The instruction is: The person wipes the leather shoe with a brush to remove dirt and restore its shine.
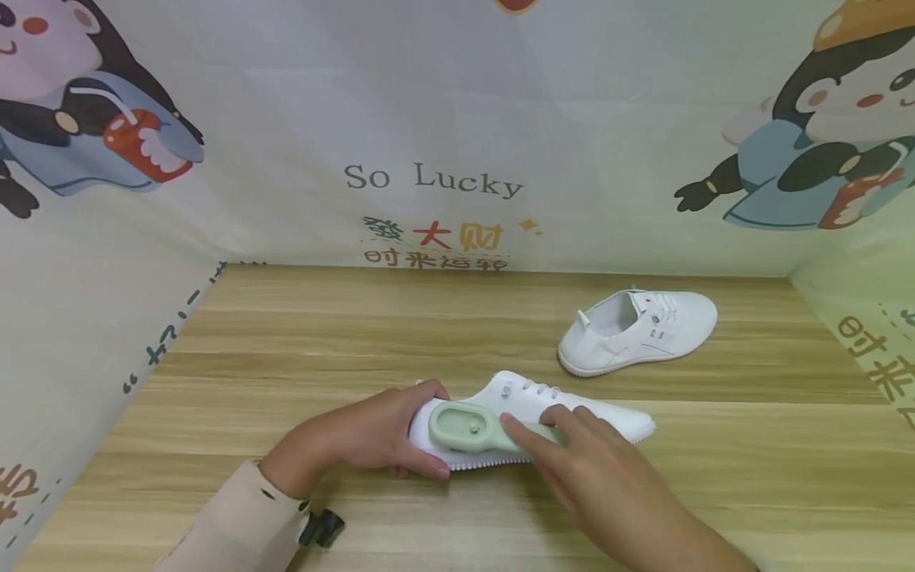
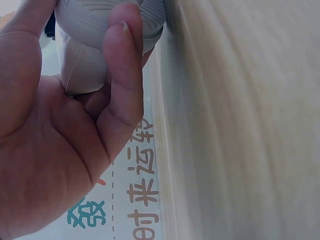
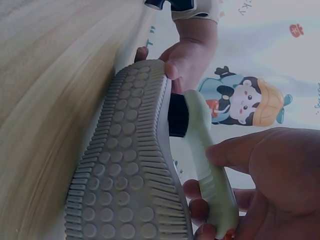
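1. The right hand (image 1: pixel 600 469), reaching from the lower right, gripped the green brush (image 1: pixel 465 427) (dark bristles (image 3: pixel 178 117) against the white shoe's (image 1: pixel 525 403) side).
2. The left hand (image 1: pixel 386 429), fingers curled, clasped the white shoe at its heel.
3. Beyond, a second shoe (image 1: pixel 679 322) sat on the table (image 1: pixel 322 318).

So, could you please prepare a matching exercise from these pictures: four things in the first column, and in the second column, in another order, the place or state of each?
Things
1. Pale green brush
2. Near white shoe
3. Far white shoe
4. "So Lucky" lettering

Places and states
A. Rests on the wooden surface, touched by no hand
B. Printed on the backdrop
C. Gripped by the right hand
D. Held by the left hand

Right pairs: 1-C, 2-D, 3-A, 4-B
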The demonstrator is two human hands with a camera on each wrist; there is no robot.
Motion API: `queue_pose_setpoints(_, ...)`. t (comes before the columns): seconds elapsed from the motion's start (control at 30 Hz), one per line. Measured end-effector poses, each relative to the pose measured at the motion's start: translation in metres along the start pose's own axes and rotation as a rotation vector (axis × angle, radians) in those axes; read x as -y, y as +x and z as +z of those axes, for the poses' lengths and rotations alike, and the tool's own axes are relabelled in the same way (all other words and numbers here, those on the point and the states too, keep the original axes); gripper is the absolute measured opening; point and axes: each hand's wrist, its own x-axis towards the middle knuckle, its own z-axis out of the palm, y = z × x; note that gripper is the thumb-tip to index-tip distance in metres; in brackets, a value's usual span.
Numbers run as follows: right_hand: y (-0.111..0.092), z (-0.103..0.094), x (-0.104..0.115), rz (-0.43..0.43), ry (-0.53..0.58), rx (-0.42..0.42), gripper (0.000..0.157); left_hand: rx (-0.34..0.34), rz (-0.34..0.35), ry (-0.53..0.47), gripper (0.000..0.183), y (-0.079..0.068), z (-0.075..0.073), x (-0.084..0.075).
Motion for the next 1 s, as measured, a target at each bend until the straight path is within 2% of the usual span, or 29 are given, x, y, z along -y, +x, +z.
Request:
queue_pose_setpoints(0.27, 0.001, 0.001, 0.003, 0.006, -0.02, 0.008, 0.059, -0.007, -0.003, 0.007, 0.06, -0.001, 0.0, -0.002)
queue_pose_setpoints(0.47, -0.001, 0.001, 0.0, -0.002, 0.018, -0.002, 0.056, -0.001, -0.003, 0.002, 0.059, -0.001, 0.001, 0.0)
queue_pose_setpoints(0.8, -0.003, -0.011, -0.011, 0.059, 0.073, 0.042, 0.051, 0.001, -0.013, 0.002, 0.061, -0.001, 0.002, 0.0)
queue_pose_setpoints(1.0, -0.004, -0.014, -0.015, 0.078, 0.098, 0.02, 0.047, -0.005, -0.015, 0.001, 0.06, -0.001, 0.002, 0.0)
